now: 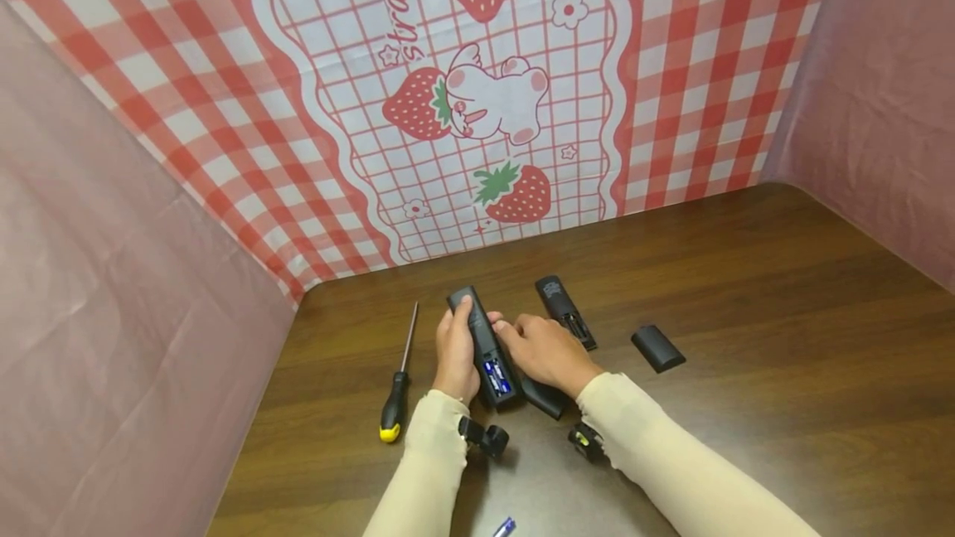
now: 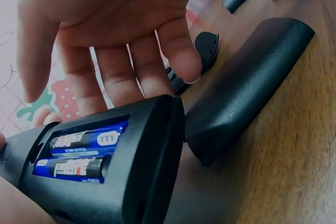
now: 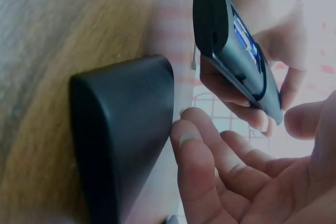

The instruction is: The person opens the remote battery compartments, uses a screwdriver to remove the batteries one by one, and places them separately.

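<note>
Head view: fingers of the left hand [image 1: 453,352] wrap the black remote [image 1: 483,340]; those of the right hand [image 1: 548,350], loosely bent, hold nothing beside it. A steady grip, bay upward, should keep the 2 batteries [image 1: 496,378] seated. Above the table [image 1: 783,338], its long axis slants away leftward, battery end toward the person.

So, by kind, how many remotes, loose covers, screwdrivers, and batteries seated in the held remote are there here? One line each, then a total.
Remotes: 2
Loose covers: 2
Screwdrivers: 1
Batteries seated in the held remote: 2
Total: 7
</note>
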`<state>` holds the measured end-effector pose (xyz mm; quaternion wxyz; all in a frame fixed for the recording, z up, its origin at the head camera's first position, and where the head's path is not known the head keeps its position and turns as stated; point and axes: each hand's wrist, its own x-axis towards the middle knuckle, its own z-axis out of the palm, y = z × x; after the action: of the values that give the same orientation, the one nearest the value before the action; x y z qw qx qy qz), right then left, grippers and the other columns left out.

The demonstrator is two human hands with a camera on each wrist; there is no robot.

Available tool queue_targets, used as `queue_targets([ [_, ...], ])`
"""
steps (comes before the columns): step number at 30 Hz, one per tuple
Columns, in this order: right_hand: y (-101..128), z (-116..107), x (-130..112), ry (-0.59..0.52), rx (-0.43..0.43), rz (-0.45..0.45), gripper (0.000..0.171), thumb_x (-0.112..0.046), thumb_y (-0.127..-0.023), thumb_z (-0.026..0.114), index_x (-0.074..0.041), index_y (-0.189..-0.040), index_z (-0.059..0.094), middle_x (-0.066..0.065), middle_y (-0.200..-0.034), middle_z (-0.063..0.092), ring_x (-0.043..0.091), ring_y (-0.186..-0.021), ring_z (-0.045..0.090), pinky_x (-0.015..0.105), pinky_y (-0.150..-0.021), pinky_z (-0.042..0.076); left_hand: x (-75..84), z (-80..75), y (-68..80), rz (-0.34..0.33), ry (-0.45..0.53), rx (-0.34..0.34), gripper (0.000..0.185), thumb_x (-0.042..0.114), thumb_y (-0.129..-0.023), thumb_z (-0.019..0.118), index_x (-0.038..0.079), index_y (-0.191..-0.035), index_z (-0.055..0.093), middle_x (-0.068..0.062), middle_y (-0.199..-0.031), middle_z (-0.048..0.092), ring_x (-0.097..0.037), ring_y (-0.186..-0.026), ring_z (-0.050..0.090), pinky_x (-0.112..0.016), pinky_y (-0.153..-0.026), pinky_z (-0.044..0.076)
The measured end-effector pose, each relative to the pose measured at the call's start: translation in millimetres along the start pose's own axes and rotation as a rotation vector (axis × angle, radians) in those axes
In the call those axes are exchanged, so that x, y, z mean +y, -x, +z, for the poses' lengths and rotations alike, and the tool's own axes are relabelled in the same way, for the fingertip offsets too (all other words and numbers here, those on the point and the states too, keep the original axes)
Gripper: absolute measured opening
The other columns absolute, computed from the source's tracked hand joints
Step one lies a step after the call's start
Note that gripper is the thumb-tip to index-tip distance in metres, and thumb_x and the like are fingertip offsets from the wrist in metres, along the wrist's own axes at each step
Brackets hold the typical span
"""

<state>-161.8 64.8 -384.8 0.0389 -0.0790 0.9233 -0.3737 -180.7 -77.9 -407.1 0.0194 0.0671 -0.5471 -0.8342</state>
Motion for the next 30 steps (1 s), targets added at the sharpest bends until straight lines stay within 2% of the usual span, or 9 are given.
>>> queue_targets([
  [6, -3, 2, -3, -0.015, -0.02, 0.021, 0.054, -0.055, -0.103, 0.04, -0.01, -0.105, 0.069, 0.003, -0.083, 0.065, 0.021, -0.068, 0.058, 0.035, -0.06, 0.044, -0.2, 0.8, 0.4, 0.007, -0.001, 0.013, 0.039, 0.034, -0.106, 0.048, -0.001, -0.122, 0.052, -0.008, -0.085, 0.071, -0.015, -0.074, 0.067, -0.031, -0.068, 0.056],
  [11, -9, 3, -7, -0.029, -0.018, 0.025, 0.063, -0.062, -0.101, 0.036, -0.01, -0.117, 0.068, 0.005, -0.093, 0.067, 0.022, -0.073, 0.059, 0.037, -0.063, 0.045, -0.9, 1.6, -0.2, 0.026, -0.011, 0.018, 0.04, 0.035, -0.105, 0.05, -0.003, -0.119, 0.054, -0.006, -0.087, 0.068, -0.016, -0.077, 0.066, -0.03, -0.07, 0.054],
  [15, -12, 4, -10, -0.026, -0.017, 0.031, 0.065, -0.063, -0.101, 0.035, -0.01, -0.122, 0.066, 0.008, -0.101, 0.067, 0.023, -0.077, 0.059, 0.039, -0.066, 0.045, -0.3, 2.5, -1.3, 0.025, 0.002, 0.006, 0.036, 0.035, -0.105, 0.049, 0.001, -0.115, 0.055, -0.007, -0.087, 0.07, -0.017, -0.08, 0.067, -0.031, -0.073, 0.055],
  [19, -14, 6, -11, -0.023, -0.024, 0.035, 0.067, -0.063, -0.101, 0.034, -0.011, -0.129, 0.065, 0.01, -0.115, 0.068, 0.025, -0.088, 0.062, 0.044, -0.074, 0.049, -0.3, 2.3, -2.3, 0.026, 0.002, 0.004, 0.031, 0.035, -0.105, 0.05, 0.005, -0.109, 0.057, -0.008, -0.087, 0.071, -0.018, -0.081, 0.068, -0.032, -0.074, 0.055],
  [22, -15, 7, -13, -0.035, -0.036, 0.041, 0.07, -0.064, -0.101, 0.034, -0.01, -0.134, 0.062, 0.012, -0.123, 0.066, 0.026, -0.095, 0.063, 0.049, -0.08, 0.049, -0.7, 2.0, -2.5, 0.02, 0.003, 0.004, 0.032, 0.035, -0.105, 0.05, 0.004, -0.111, 0.057, -0.008, -0.087, 0.072, -0.019, -0.081, 0.068, -0.033, -0.073, 0.056],
  [25, -16, 9, -13, -0.076, -0.045, 0.056, 0.07, -0.064, -0.101, 0.036, -0.007, -0.134, 0.061, 0.013, -0.119, 0.067, 0.026, -0.093, 0.062, 0.045, -0.078, 0.05, -0.9, 1.5, -2.8, 0.015, 0.007, 0.005, 0.036, 0.036, -0.105, 0.05, 0.001, -0.115, 0.056, -0.009, -0.088, 0.072, -0.019, -0.082, 0.069, -0.032, -0.073, 0.056],
  [30, -20, 11, -13, -0.205, -0.07, 0.096, 0.069, -0.062, -0.101, 0.04, -0.004, -0.13, 0.061, 0.012, -0.098, 0.066, 0.024, -0.075, 0.062, 0.035, -0.061, 0.05, 0.2, 1.9, -2.8, 0.027, 0.021, 0.008, 0.034, 0.034, -0.104, 0.051, 0.002, -0.111, 0.058, -0.01, -0.091, 0.069, -0.019, -0.081, 0.067, -0.031, -0.073, 0.055],
])
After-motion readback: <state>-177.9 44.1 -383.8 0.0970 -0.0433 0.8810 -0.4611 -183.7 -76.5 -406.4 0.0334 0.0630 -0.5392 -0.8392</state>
